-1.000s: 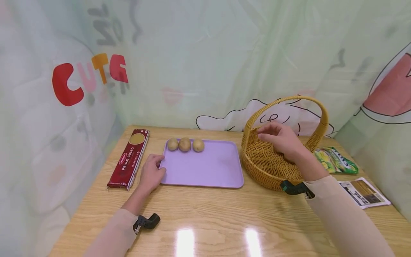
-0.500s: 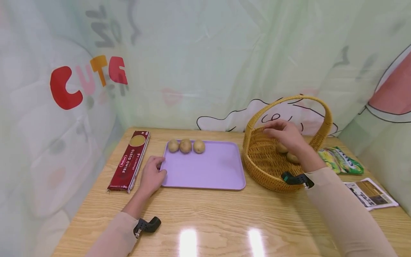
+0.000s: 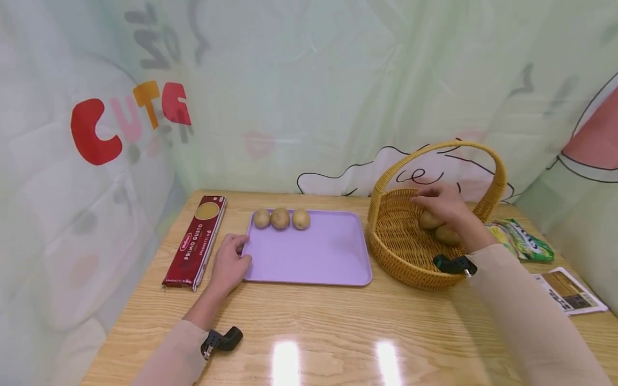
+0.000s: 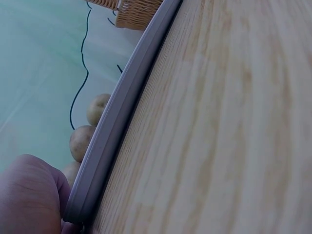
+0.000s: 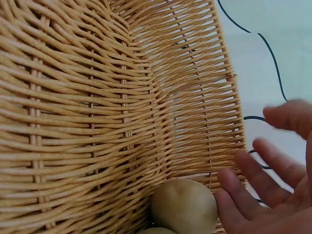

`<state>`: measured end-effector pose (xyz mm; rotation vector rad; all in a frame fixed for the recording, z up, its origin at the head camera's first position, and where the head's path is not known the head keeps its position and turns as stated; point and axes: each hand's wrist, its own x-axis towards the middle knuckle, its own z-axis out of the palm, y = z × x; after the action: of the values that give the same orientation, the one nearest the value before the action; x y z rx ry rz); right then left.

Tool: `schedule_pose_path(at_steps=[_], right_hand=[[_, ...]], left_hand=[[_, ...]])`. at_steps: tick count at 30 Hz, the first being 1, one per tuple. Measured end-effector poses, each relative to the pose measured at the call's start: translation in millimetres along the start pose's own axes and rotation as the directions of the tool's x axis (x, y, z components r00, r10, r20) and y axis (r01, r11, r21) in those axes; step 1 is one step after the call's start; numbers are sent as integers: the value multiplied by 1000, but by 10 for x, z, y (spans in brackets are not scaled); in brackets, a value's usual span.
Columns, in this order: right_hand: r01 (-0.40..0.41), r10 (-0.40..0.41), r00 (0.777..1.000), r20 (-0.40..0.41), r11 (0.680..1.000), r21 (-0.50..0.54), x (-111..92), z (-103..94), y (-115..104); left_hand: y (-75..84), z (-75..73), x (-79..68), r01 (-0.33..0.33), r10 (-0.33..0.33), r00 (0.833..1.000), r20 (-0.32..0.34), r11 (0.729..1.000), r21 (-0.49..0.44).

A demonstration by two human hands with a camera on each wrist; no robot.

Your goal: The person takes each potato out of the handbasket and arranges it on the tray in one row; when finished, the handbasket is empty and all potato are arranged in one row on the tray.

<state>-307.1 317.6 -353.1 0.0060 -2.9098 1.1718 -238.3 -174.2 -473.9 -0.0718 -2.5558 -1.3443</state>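
Observation:
My right hand (image 3: 445, 203) is inside the wicker basket (image 3: 393, 244), its fingers loosely spread and holding nothing. Just below it lie a potato (image 3: 428, 219) and a second potato (image 3: 446, 235). In the right wrist view a finger overlaps the edge of one potato (image 5: 184, 206); whether it touches cannot be told. My left hand (image 3: 230, 262) rests with relaxed fingers and thumb at the left rim of the purple tray (image 3: 314, 257). Along the tray's back edge sit three potatoes: a left one (image 3: 262, 218), a middle one (image 3: 280, 219) and a right one (image 3: 301, 219).
A red spaghetti pack (image 3: 195, 241) lies left of the tray. Right of the basket are a green and yellow packet (image 3: 523, 240) and a white and brown pack (image 3: 569, 292). The basket's tall handle (image 3: 456, 143) arches above my right hand. A printed curtain (image 3: 270, 96) hangs behind the table.
My right hand has moved slightly right and lower within the basket, and its two potatoes have come into fuller view. My left hand stays at the tray's edge. The view has shifted slightly.

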Motion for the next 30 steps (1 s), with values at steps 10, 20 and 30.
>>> schedule_pose_path(at_steps=[10, 20, 30], right_hand=[[-71, 72, 997, -8, 955, -288, -108, -130, 150], [26, 13, 991, 133, 957, -290, -35, -7, 194], [94, -57, 989, 139, 955, -282, -19, 109, 151]], left_hand=[[-38, 38, -8, -9, 9, 1000, 6, 1000, -12], [4, -13, 32, -16, 16, 1000, 18, 1000, 0], [-5, -13, 30, 2, -2, 1000, 3, 1000, 25]])
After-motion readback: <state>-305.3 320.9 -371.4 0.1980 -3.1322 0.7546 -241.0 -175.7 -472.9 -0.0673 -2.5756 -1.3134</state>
